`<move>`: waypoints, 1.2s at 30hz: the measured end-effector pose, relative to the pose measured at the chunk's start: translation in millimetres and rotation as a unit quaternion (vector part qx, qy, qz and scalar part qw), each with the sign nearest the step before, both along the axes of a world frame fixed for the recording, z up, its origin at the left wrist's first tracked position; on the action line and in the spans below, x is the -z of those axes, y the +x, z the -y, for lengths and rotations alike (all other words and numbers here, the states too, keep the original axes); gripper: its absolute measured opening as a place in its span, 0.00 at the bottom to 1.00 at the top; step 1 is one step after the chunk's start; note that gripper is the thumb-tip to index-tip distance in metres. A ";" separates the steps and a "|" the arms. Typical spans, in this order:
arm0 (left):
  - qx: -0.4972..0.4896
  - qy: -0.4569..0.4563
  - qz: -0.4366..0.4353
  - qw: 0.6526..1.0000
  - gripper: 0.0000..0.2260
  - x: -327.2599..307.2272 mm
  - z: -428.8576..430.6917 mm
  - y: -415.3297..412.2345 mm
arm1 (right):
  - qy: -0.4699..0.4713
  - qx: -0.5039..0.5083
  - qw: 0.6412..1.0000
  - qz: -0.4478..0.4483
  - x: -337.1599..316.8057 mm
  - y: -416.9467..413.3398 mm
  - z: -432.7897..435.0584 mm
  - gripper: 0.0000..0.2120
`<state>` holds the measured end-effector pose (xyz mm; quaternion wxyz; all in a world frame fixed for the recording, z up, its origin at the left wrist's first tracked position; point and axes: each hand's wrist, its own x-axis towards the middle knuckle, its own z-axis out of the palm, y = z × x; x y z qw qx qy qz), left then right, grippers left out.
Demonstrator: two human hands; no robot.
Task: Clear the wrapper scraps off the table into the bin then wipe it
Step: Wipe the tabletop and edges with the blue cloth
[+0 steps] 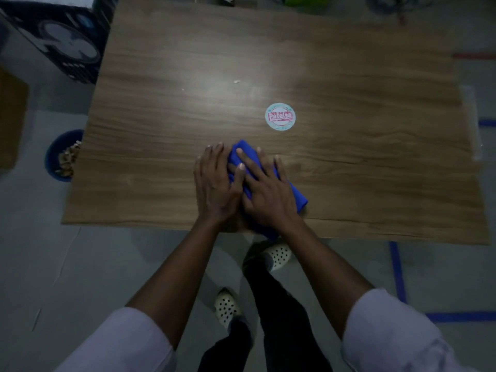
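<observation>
L hand (pixel 217 183) & R hand (pixel 265 196) together, fingers flat, pressing blue cloth (pixel 298 197) on bench (pixel 161 124) nr front edge. Round sticker (pixel 280 116) just beyond; bin (pixel 51 157) w/ scraps (pixel 67 157) at left.

Both hands flat on a blue cloth (pixel 295 194) near the front edge of the wood table (pixel 349 76): left hand (pixel 216 183) & right hand (pixel 265 193), fingers straight, left thumb over the right fingers. Round sticker (pixel 280 116) just beyond the cloth. Blue bin (pixel 52 154) w/ scraps on the floor at the table's left edge.
</observation>
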<state>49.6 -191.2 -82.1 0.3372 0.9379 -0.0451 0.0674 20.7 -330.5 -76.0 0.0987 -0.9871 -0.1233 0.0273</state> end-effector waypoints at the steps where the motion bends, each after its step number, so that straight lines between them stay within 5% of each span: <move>1: 0.000 0.010 -0.010 1.000 0.29 -2.0 9.3 15.1 | -0.005 0.005 1.000 -0.004 0.5 14.2 6.7 0.30; 8: 0.014 0.030 -0.008 0.999 0.29 3.9 36.9 123.3 | -0.009 0.074 0.997 0.010 4.5 133.8 54.9 0.27; 14: -0.015 0.103 0.011 0.994 0.19 -3.2 33.9 194.4 | -0.001 0.149 0.989 -0.015 -2.7 239.5 93.2 0.26; 19: -0.029 0.057 -0.003 0.998 0.20 -12.3 33.7 240.0 | -0.007 0.205 0.979 0.000 -6.2 243.7 66.9 0.27; 24: -0.034 -0.020 -0.031 0.999 0.21 -9.2 45.9 257.5 | 0.034 -0.007 0.999 -0.021 -6.3 113.6 8.4 0.23; 27: 0.005 -0.004 -0.041 0.999 0.21 -10.1 56.0 268.0 | 0.023 -0.081 0.996 -0.021 -1.7 123.7 32.5 0.23; 36: -0.002 0.105 -0.044 0.993 0.25 -3.5 59.8 269.3 | -0.010 0.181 0.983 -0.020 -5.3 318.5 107.1 0.26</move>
